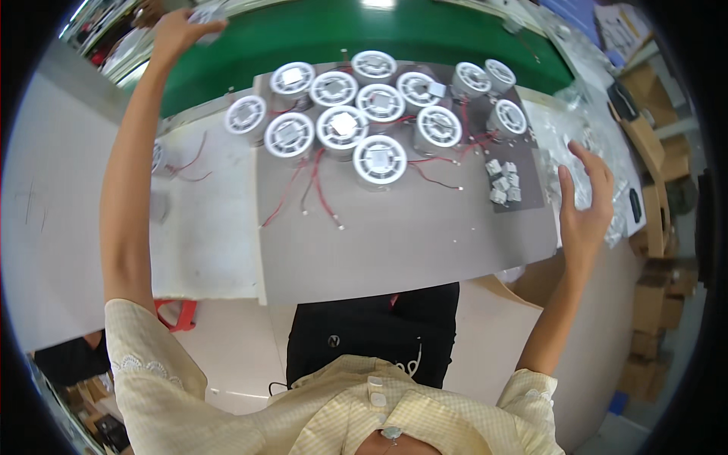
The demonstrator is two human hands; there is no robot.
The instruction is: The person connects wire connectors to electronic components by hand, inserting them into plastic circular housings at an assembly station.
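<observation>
At the far left, my left hand [179,36] reaches over the edge of the green surface. Its thumb points right, and a clear, plastic-looking piece [208,15] shows between thumb and fingers; blur hides its kind. My right hand [588,193] hangs at the right edge of the table, fingers apart and holding nothing, beside crumpled clear plastic bags [580,163]. Between the hands stand several round white-rimmed units [381,161] with clear bodies and square pieces in their tops. Thin red and dark wires [322,189] with small white plugs trail from them.
A small heap of white blocks [504,182] lies on a dark pad at the right of the grey tabletop [402,243]. Beyond runs a green surface [318,34]. More units [158,158] stand on the white table at left. Cardboard boxes [658,303] are stacked at far right.
</observation>
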